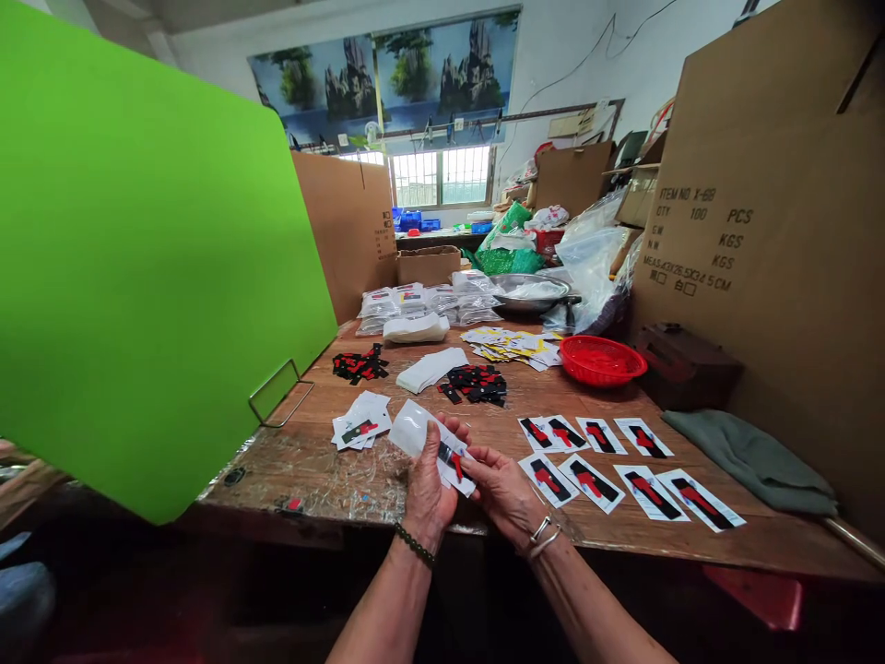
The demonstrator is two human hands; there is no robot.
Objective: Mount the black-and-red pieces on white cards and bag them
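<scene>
My left hand grips a pale, translucent bag near the table's front edge, the thumb on top. A white card with a black and red piece on it lies at the bag's near end. The fingers of my right hand are closed on this card; how far the card sits inside the bag I cannot tell. Left of my hands is a small stack of white cards topped by a black and red piece. Several cards with black and red pieces lie in two rows to the right.
Behind my hands lie black and red piles, a white stack and yellow-edged cards. A red basket and folded grey-green cloth are on the right. A green panel and a cardboard sheet flank the table.
</scene>
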